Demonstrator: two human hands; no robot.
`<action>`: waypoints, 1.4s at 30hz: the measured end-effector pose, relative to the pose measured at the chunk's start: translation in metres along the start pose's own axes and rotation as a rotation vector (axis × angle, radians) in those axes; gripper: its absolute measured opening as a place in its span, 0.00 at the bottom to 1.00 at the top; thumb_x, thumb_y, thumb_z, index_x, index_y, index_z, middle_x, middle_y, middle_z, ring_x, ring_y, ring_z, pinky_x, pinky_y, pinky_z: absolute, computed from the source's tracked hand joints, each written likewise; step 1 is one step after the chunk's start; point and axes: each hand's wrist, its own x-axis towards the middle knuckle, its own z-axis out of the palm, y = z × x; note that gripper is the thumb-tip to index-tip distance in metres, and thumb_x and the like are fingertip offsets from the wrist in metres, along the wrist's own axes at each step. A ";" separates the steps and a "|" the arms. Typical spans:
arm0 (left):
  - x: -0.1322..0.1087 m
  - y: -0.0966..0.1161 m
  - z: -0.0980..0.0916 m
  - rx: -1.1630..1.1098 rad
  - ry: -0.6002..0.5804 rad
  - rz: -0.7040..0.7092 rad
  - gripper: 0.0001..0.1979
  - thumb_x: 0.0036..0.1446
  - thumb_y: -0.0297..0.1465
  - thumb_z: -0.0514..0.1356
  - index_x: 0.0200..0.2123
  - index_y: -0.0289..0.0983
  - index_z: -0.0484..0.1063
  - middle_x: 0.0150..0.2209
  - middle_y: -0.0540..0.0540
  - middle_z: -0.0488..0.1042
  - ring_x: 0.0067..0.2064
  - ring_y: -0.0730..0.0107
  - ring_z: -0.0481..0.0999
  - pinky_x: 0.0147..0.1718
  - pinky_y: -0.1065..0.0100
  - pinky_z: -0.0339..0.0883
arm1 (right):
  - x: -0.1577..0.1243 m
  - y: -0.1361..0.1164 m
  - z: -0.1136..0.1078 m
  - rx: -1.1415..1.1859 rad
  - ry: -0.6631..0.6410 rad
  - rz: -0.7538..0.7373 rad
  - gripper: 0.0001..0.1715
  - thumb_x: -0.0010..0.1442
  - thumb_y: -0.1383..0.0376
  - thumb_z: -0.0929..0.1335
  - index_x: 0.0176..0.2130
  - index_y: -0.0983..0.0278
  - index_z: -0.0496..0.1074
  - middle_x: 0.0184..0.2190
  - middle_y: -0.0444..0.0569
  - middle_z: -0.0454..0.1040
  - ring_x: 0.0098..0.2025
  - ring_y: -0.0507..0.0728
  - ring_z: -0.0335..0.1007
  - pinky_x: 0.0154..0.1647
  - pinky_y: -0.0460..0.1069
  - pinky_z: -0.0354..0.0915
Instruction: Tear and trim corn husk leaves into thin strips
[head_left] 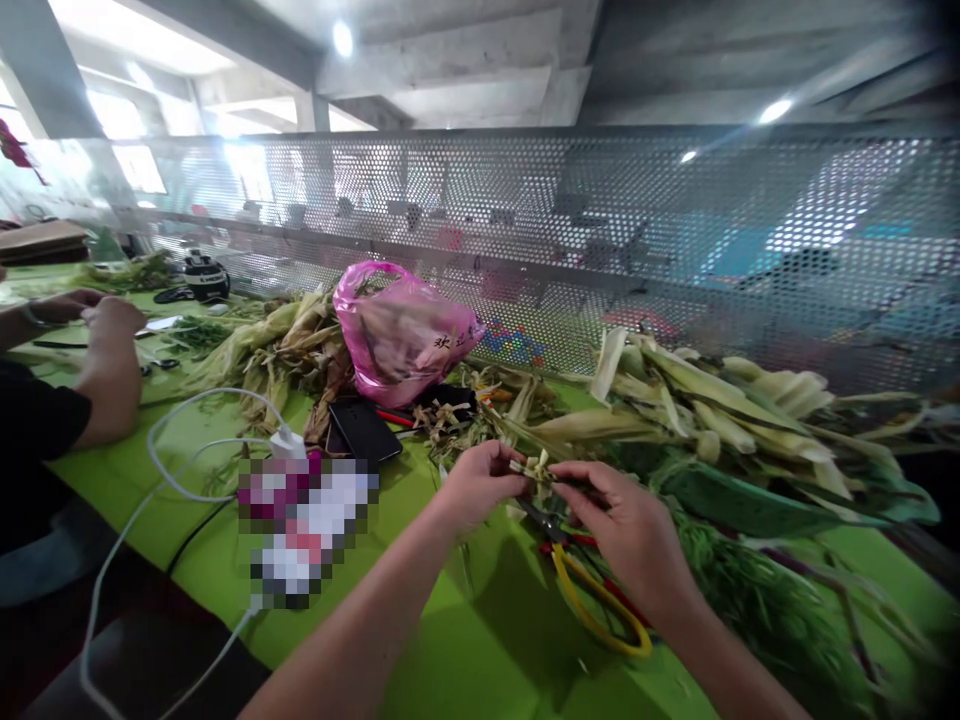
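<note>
Between my two hands is a small knotted piece of pale corn husk (pixel 538 466), its short ends sticking out. My left hand (pixel 484 485) pinches it from the left, thumb and fingers pressed together. From the other side, my right hand (pixel 626 525) grips it with thumb and forefinger. Just below lie scissors with yellow handles (pixel 562 580), partly hidden by my right hand, and something red shows beside them. Dry husk scraps (pixel 446 425) lie beyond my left hand.
Husks are heaped at right (pixel 720 400) over a green bag (pixel 757 495), near feathery greenery (pixel 757 590). A pink plastic bag (pixel 405 335), a black phone (pixel 365 430) and a white cable (pixel 154 480) are leftward. A co-worker's hands (pixel 112 312) are far left. A perforated metal screen (pixel 480 190) stands behind.
</note>
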 end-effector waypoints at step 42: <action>0.001 0.001 -0.007 0.183 0.250 0.176 0.17 0.45 0.42 0.66 0.31 0.34 0.70 0.27 0.51 0.68 0.29 0.76 0.66 0.32 0.72 0.59 | 0.030 0.006 0.016 0.408 -0.167 0.164 0.24 0.50 0.58 0.70 0.46 0.64 0.73 0.38 0.50 0.77 0.24 0.53 0.66 0.18 0.46 0.63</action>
